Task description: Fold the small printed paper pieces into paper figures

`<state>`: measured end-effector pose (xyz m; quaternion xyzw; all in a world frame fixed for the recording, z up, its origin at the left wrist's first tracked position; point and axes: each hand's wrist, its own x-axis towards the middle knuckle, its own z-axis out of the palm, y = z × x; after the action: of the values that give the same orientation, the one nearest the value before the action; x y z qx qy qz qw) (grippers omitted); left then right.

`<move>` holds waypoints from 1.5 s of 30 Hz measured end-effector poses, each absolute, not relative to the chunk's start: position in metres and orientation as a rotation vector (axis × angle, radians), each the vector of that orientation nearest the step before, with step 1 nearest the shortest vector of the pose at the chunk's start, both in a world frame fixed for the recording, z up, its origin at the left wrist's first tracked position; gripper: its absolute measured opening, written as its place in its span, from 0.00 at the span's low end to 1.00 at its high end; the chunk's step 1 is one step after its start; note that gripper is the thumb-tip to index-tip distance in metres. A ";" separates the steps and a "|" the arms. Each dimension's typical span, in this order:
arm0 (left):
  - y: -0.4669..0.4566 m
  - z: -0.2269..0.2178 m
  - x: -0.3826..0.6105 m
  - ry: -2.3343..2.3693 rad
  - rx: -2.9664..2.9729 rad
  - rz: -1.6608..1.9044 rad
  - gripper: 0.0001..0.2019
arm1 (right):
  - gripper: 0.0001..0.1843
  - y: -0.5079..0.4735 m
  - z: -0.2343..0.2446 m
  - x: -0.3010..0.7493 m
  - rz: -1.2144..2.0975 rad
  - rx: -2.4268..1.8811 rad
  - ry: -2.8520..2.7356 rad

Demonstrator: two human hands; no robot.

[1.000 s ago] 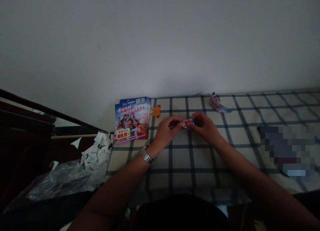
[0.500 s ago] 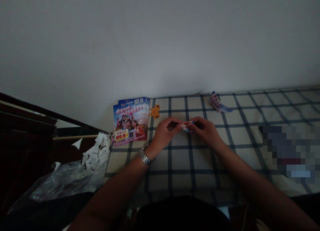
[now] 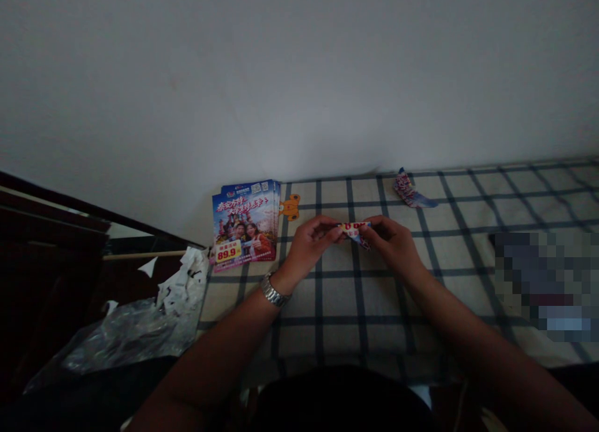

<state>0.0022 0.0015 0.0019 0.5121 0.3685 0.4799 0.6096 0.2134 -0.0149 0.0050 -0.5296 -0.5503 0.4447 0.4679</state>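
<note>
Between my two hands is a small folded piece of printed paper (image 3: 354,230), white, yellow and blue with red print. My left hand (image 3: 314,237), a metal watch (image 3: 275,290) on its wrist, pinches the paper's left end between thumb and fingers. The right end is pinched by my right hand (image 3: 389,240). Both hands are just above the checked cloth. To the left lies a stack of colourful flyers (image 3: 243,226) marked 89.9. A folded printed paper piece (image 3: 410,191) rests beyond my right hand, near the wall.
A checked cloth (image 3: 299,319) covers the surface up to the pale wall (image 3: 299,76). An orange bear-shaped figure (image 3: 290,207) shows beside the flyers. Torn white paper (image 3: 185,279) and a clear plastic bag (image 3: 131,332) are at the lower left. A blurred-out dark object (image 3: 533,276) lies right.
The paper in my hands has turned and spread slightly, showing more red print along its top and a pointed part below. My right hand has shifted a little to the right.
</note>
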 end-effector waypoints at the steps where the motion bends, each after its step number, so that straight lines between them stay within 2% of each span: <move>1: 0.001 0.002 0.002 0.847 1.175 1.104 0.15 | 0.18 -0.015 0.005 0.213 1.086 -1.300 -1.350; 33: 0.007 -0.006 0.007 0.835 0.943 1.157 0.13 | 0.16 -0.018 0.006 0.211 0.952 -1.338 -1.482; 45: 0.007 -0.005 0.007 0.914 1.075 1.190 0.14 | 0.17 -0.014 -0.001 0.211 0.970 -1.303 -1.467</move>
<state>0.0069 0.0066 -0.0047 0.4643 0.3949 0.5141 0.6034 0.2107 -0.0135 -0.0013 -0.5289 -0.5958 0.3938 0.4585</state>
